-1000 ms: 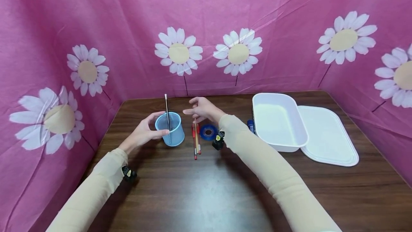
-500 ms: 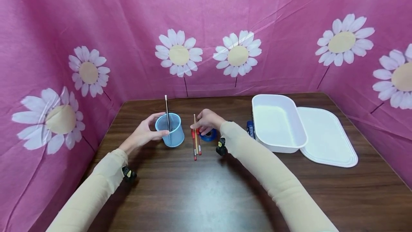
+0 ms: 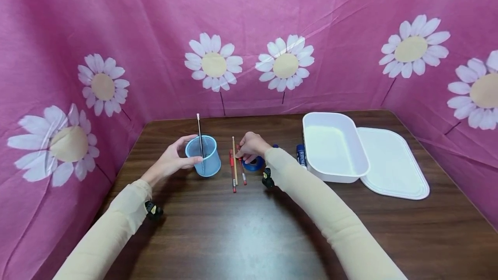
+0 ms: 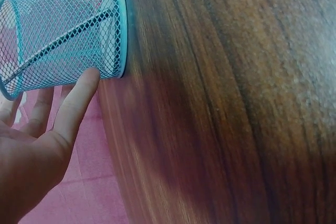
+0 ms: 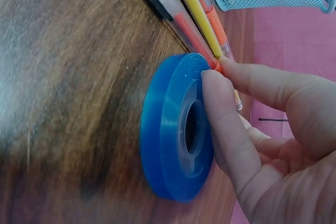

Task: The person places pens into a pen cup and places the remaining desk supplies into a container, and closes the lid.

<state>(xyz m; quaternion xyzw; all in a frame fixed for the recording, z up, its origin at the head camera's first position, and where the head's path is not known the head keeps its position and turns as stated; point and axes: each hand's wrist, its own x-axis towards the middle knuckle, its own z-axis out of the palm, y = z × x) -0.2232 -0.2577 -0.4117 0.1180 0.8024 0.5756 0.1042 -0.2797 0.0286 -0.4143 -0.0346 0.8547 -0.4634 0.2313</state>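
Note:
A light-blue mesh pencil cup (image 3: pixel 212 167) stands upright at the left, with a dark pencil (image 3: pixel 199 126) leaning inside. My left hand (image 3: pixel 171 159) holds the cup from the side, thumb and fingers around its wall. Just right of the cup, a yellow pencil (image 3: pixel 235 165) and a red pen (image 3: pixel 232 170) lie side by side on the table. With thumb and forefinger my right hand (image 3: pixel 253 147) pinches a second red pen (image 5: pixel 193 35), whose lower end angles away from the others. Under that hand sits a roll of blue tape (image 5: pixel 167 129), partly covered in the head view.
Farther right, a blue marker (image 3: pixel 301 154) lies against a white plastic box (image 3: pixel 338 177). The box's white lid (image 3: pixel 402 163) lies flat beside it, one edge under the box. A pink flowered cloth (image 3: pixel 249 12) hangs behind the wooden table (image 3: pixel 194 228).
My right hand has come down from above the pens and now pinches the right-hand red pen, which has swung slightly apart from the yellow pencil. The left hand stays at the cup.

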